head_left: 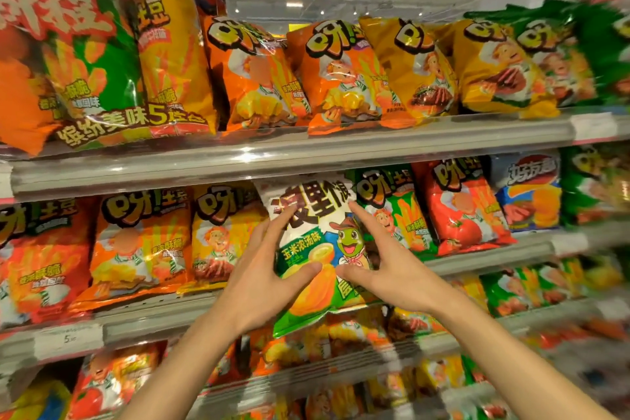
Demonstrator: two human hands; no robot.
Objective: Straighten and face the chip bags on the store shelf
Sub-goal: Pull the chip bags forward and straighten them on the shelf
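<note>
The upright, slightly tilted white-and-green chip bag (317,249) is flanked by spread-fingered left hand (269,269) and right hand (381,266), thumbs touching its front.

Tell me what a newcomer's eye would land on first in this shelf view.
First, the white and green chip bag on the middle shelf, tilted and sticking out past the shelf rail, the only white pack among orange and yellow ones. The left hand and right hand frame it, fingers spread on its front. Next, the big red multipack looming at the upper left.
</note>
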